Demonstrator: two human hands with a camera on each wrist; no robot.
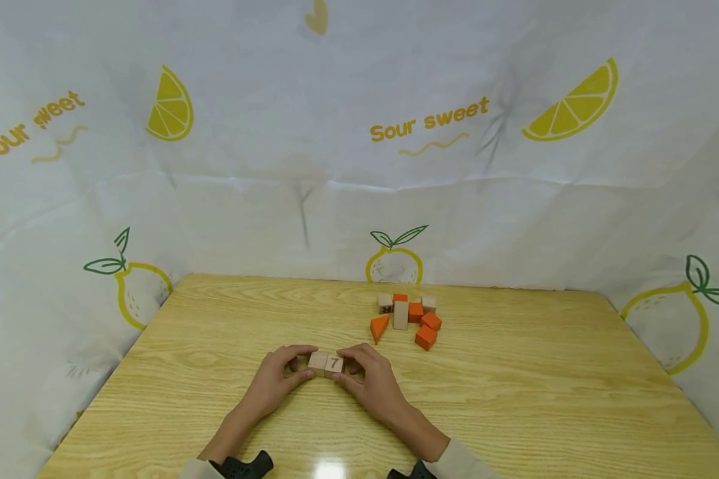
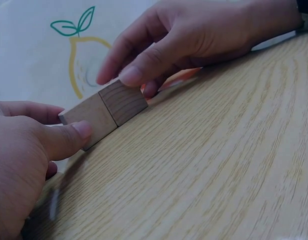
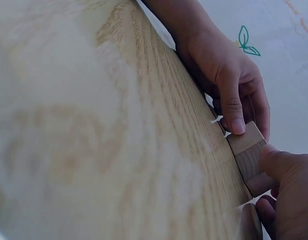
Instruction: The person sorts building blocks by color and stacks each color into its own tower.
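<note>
Two plain wooden cubes sit side by side on the table, touching each other. My left hand [image 1: 273,380] pinches the left wooden cube [image 1: 317,361] between thumb and fingers. The right wooden cube [image 1: 334,364] has a dark 7 on its top, and my right hand [image 1: 376,384] pinches it from the right. In the left wrist view, the thumbs press the near sides of the left cube [image 2: 91,122] and the right cube [image 2: 123,102], whose face shows wood grain. Both cubes lie flat against the tabletop.
Beyond the right hand stands a group of blocks: several orange pieces, including an orange wedge [image 1: 379,328] and an orange block [image 1: 426,337], plus an upright wooden block [image 1: 401,315] and a lettered cube [image 1: 385,305]. A printed white cloth [image 1: 263,226] hangs behind the wooden table [image 1: 539,386].
</note>
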